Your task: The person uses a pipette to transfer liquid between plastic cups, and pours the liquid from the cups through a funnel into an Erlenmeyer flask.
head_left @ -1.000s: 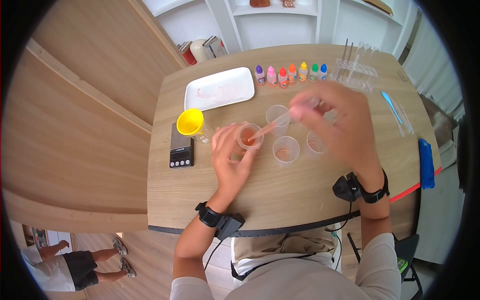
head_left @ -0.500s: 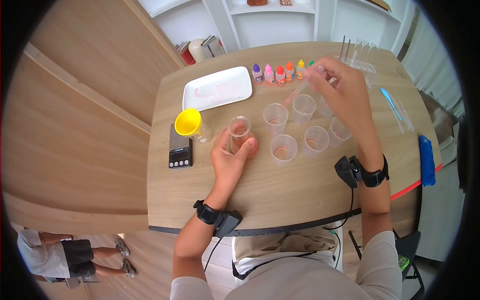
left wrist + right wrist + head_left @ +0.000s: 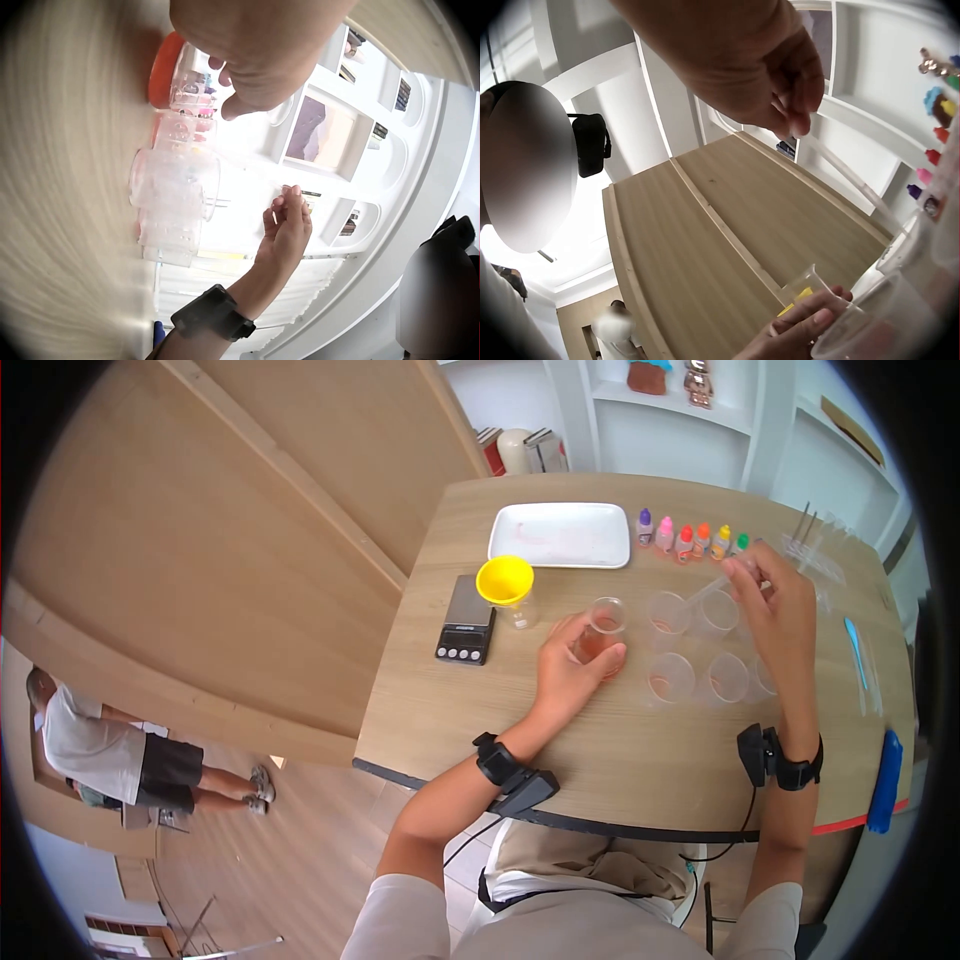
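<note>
My left hand (image 3: 578, 668) grips a clear conical flask (image 3: 607, 616) low around its body. Orange-red liquid (image 3: 163, 73) shows in the flask's base in the left wrist view. Between thumb and fingers my right hand (image 3: 778, 605) pinches a clear plastic dropper (image 3: 708, 593). It slants down to the left, its tip at the rim of the back-left clear plastic cup (image 3: 668, 616). Beside that stands another cup (image 3: 718, 622), and in front are a front-left cup (image 3: 670, 682) and a middle cup (image 3: 728, 682). My right arm partly hides the cups on the right.
A yellow funnel (image 3: 505, 578) sits in a clear vessel beside a digital scale (image 3: 466, 628). Behind are a white tray (image 3: 610, 538), several dye bottles (image 3: 685, 544) and a test-tube rack (image 3: 815, 560). A blue-handled tool (image 3: 856, 650) lies at right. Another person (image 3: 110, 740) stands far left.
The right hand has carried the dropper from the flask's mouth over to the back-left cup. The left hand still holds the flask. The head view has swung, shifting the table rightward.
</note>
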